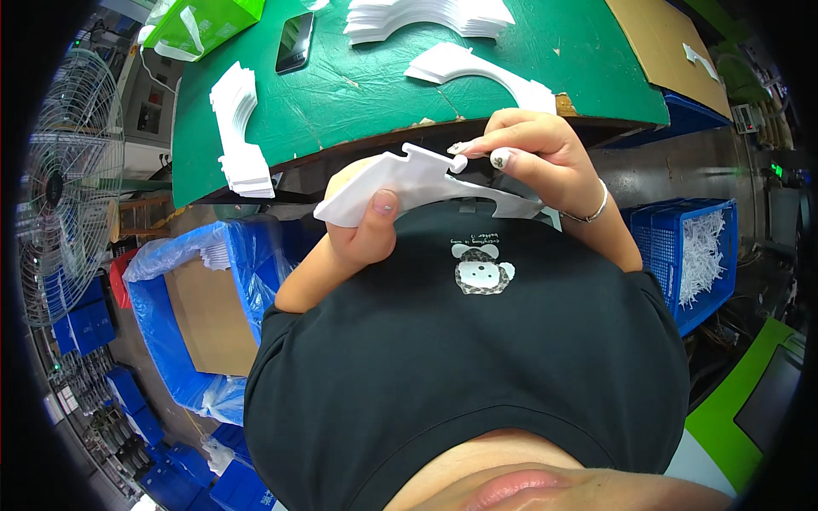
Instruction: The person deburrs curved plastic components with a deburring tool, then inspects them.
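My left hand grips a white curved sheet piece in front of my chest, thumb on its near face and fingers behind it. The piece looks thin, with a notched upper edge, and its far end narrows toward my right wrist. My right hand is bent in a pinch beside a small white rounded tip at that notched edge. Whether a small bit sits between those fingertips I cannot make out. On the table ahead lie more white curved pieces, nearest to my right hand.
The green table holds a stack of white pieces at left, another stack at the back, a phone and a green box. A blue lined bin stands left, a blue crate of white scraps right, a fan far left.
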`<state>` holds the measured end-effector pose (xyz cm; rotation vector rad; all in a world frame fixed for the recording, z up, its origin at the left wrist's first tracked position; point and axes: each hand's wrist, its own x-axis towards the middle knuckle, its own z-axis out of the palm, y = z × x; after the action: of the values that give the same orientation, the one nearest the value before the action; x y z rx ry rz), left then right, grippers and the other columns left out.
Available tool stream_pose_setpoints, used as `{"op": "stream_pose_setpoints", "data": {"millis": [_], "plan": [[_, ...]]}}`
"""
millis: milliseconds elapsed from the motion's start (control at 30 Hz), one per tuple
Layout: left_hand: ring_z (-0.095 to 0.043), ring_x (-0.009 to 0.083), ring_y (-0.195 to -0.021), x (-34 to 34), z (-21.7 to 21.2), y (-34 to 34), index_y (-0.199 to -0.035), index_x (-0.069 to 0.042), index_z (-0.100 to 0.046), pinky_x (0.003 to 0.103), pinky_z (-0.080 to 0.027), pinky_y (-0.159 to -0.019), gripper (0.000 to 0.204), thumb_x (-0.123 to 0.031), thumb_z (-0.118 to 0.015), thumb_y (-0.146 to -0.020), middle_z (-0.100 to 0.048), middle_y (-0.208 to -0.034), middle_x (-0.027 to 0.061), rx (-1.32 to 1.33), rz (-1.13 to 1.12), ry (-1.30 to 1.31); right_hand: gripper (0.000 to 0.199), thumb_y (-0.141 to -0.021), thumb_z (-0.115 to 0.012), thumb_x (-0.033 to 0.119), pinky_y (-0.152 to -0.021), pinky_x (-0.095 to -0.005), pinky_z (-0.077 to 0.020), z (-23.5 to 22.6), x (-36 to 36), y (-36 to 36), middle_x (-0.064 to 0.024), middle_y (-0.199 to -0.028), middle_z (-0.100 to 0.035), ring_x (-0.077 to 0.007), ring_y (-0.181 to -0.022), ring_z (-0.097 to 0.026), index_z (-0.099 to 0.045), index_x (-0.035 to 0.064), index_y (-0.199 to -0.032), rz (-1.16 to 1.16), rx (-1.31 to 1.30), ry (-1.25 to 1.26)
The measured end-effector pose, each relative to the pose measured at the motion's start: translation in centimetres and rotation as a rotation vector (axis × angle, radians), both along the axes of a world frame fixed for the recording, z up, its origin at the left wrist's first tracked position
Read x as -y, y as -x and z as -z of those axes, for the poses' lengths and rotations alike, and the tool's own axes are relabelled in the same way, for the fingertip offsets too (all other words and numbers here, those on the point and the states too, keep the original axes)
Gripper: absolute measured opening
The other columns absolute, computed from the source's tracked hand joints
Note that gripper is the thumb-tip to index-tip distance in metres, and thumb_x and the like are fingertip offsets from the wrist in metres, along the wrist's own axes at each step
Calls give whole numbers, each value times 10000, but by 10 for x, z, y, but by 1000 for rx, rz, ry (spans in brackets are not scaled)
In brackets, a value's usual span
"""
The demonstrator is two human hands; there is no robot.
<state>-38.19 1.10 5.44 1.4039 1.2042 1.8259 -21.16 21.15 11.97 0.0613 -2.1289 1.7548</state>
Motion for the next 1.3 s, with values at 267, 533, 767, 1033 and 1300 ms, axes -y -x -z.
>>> {"op": "stream_pose_setpoints", "data": {"millis": [267,533,767,1033,1300], "plan": [[-588,226,-1023,0,1,0,-1176,30,-537,394,-466,-905,413,-288,-590,-918,-612,-1102,131,31,9,30,232,-874,-593,104,-636,-257,-399,1,2,1,-37,-748,-571,-114,-699,-506,-715,12,-1048,-27,5,14],[-640,248,-762,-18,-25,-14,-971,93,-598,328,-512,-697,323,-220,-535,-921,-647,-924,176,-142,-95,-202,212,-871,-614,110,-683,-273,-441,1,-1,6,-50,-766,-602,-135,-745,-563,-717,4,-1023,18,233,-181],[-606,275,-1024,-7,-3,6,-1143,60,-543,418,-484,-911,428,-305,-579,-921,-611,-1091,157,14,-251,-46,234,-868,-612,75,-794,-235,-446,7,-26,-14,-43,-980,-672,-72,-859,-557,-659,-11,-1080,-48,143,193],[-622,186,-910,-58,-12,2,-1136,53,-529,318,-485,-853,316,-230,-462,-1013,-640,-996,145,454,-175,-112,146,-824,-704,115,-611,-247,-382,21,-18,-10,4,-730,-532,-75,-686,-468,-606,8,-830,174,118,-41],[-467,42,-633,-80,-37,-17,-1177,-4,-472,207,-361,-557,307,-266,-467,-1017,-528,-731,8,249,-167,60,137,-951,-517,119,-685,-264,-441,30,11,8,-43,-824,-583,-122,-741,-514,-570,-6,-971,232,-6,98]]}}
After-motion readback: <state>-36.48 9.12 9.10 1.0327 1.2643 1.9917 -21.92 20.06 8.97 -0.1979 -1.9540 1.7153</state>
